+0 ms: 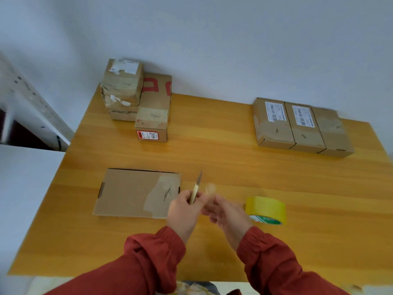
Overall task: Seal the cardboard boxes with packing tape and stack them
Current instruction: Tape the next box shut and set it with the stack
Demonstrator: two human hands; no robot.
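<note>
I am observing the left hand (184,208) at lower centre of the frame gripping a knife (197,188), its fingers curled round the handle and the blade pointing up. The right hand (225,212) is sitting just beside it, blurred; I cannot tell whether its fingers are holding anything. A flat box (131,193) is lying on the worktop (212,158) just left of the hands. The yellow tape roll (265,208) is resting just right of the right hand. Stacked boxes (123,88) are sitting at upper left against the wall (212,50). Three boxes (297,127) are lying side by side, touching, at upper right.
</note>
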